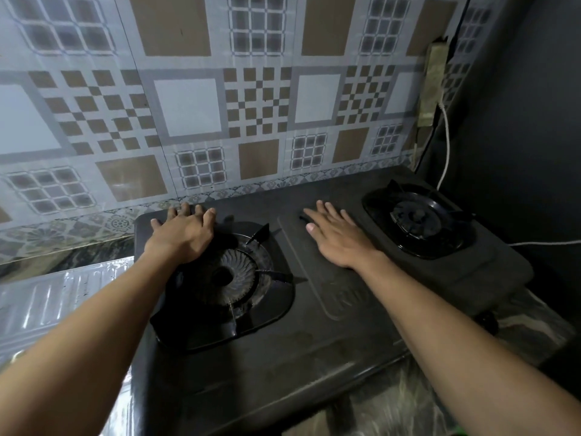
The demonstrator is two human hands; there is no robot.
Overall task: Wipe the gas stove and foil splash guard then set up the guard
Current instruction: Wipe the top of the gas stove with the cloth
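Both my palms lie flat on the gas stove [314, 335], fingers spread and holding nothing — my left hand [182, 236] at its back left corner, my right hand [338, 239] between the burners, probably to shift it. The foil splash guard [59, 297] lies flat on the counter just left of the stove — not yet set up.

patterned grey and brown tiled wall [257, 99] behind, dark marbled stone counter [534, 328], thin white cord [446, 146] hanging down the right corner.
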